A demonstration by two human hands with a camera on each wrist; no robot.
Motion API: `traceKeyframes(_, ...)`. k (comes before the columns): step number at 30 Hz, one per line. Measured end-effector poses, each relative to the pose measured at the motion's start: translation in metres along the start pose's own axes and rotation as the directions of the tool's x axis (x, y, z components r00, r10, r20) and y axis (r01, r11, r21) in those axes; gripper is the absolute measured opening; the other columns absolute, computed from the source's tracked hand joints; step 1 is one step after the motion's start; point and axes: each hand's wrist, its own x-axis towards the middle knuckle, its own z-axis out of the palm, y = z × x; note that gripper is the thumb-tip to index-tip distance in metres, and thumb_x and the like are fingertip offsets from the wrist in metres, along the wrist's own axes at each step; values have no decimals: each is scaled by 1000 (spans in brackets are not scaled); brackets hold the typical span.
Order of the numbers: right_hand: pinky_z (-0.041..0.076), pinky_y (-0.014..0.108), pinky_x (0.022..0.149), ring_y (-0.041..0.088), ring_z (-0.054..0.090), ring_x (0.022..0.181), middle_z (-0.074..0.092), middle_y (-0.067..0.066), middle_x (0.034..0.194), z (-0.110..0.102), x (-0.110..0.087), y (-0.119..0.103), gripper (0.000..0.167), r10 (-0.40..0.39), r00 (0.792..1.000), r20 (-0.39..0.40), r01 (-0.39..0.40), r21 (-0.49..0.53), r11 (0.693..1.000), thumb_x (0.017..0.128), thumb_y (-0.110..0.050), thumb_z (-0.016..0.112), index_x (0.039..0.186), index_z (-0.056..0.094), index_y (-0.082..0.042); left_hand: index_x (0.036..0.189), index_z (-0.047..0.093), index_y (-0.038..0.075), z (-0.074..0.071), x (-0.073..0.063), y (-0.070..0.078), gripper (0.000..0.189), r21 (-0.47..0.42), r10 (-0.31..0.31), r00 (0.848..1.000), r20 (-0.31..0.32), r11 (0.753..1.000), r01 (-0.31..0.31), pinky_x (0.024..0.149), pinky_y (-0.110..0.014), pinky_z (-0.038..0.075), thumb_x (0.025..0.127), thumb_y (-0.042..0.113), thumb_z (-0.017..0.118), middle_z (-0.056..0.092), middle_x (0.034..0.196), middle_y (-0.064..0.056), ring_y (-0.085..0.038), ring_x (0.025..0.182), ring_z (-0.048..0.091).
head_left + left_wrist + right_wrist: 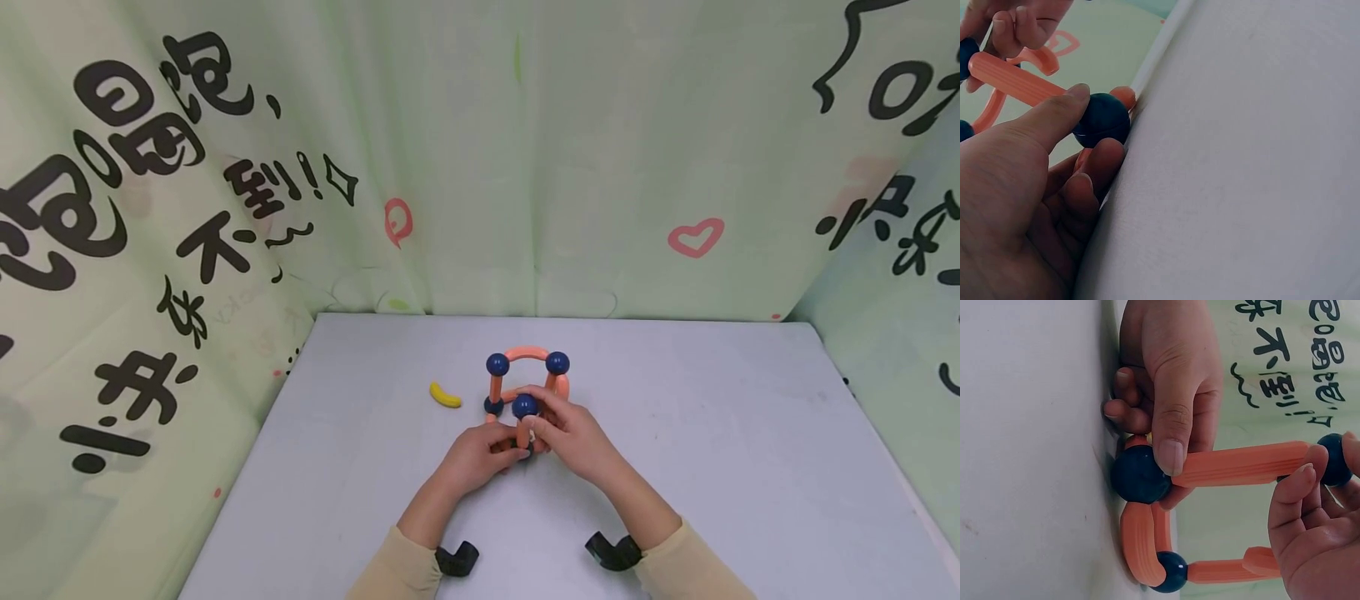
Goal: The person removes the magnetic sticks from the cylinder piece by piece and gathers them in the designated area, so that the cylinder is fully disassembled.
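Note:
A frame of orange rods and dark blue balls stands on the table; these look like magnetic building pieces. At its near side an upright orange rod [1241,464] joins a lower blue ball [1104,122] to an upper blue ball [525,406]. My left hand [480,457] grips the lower ball close to the tabletop, thumb across the rod's end and fingers curled underneath. With thumb and fingers, my right hand [573,437] pinches the upper ball. Behind my hands, a curved orange rod [527,352] bridges two more blue balls at the top of the frame.
A small yellow curved rod [445,396] lies on the white table [750,467], left of the frame. Pale green curtains [600,167] with black lettering and red hearts hang behind the table and along both sides.

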Motion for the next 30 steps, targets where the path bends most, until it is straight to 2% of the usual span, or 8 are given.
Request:
traceKeyframes(5, 53, 34, 65, 37, 62, 76, 71, 11, 95, -6, -1, -3, 36, -18, 1000, -17, 18, 7, 1000, 100, -34, 58, 136, 53, -31, 103, 69, 33, 0, 0, 0, 17, -1, 4, 1000, -1, 1000, -4, 60, -20, 39, 93, 46, 65, 54, 71, 15, -3, 68, 48)
traceKeyframes(9, 52, 30, 62, 31, 61, 76, 69, 8, 103, -14, -4, -5, 36, -15, 998, -60, 15, 10, 1000, 99, -33, 61, 134, 54, -30, 101, 68, 36, 0, 0, 0, 15, -5, 9, 1000, 1, 1000, -9, 59, -19, 39, 92, 47, 65, 54, 70, 15, -2, 66, 48)
traceKeyframes(14, 52, 28, 60, 21, 58, 68, 61, 10, 96, -31, -9, -1, 38, -7, 994, -113, 7, 4, 1000, 98, -31, 63, 134, 54, -27, 102, 69, 37, 0, 0, 2, 14, -7, 8, 1000, 0, 1000, -8, 59, -19, 39, 92, 46, 66, 54, 70, 15, -2, 65, 48)
traceKeyframes(21, 53, 27, 65, 28, 59, 76, 61, 10, 98, -58, -17, 13, 44, 56, 977, -204, -60, -16, 998, 96, -31, 66, 137, 53, -24, 105, 69, 37, 1, -1, 2, 16, -8, -10, 1000, -2, 1000, 10, 59, -19, 38, 91, 45, 68, 53, 72, 14, -3, 67, 47)
traceKeyframes(26, 55, 29, 67, 24, 59, 76, 61, 10, 100, -75, -21, 29, 48, 64, 964, -259, -82, -60, 995, 96, -35, 65, 139, 51, -20, 104, 69, 37, 1, 0, 2, 15, -5, -18, 1000, -5, 1000, 18, 60, -19, 38, 91, 45, 68, 53, 72, 14, -3, 67, 47)
traceKeyframes(30, 54, 30, 67, 21, 58, 76, 61, 11, 99, -88, -21, 46, 50, 104, 951, -292, -143, -116, 983, 95, -42, 64, 139, 51, -22, 102, 69, 37, 0, 0, 3, 13, -8, -20, 1000, -6, 1000, 20, 60, -19, 39, 91, 45, 68, 53, 72, 14, -3, 67, 47)
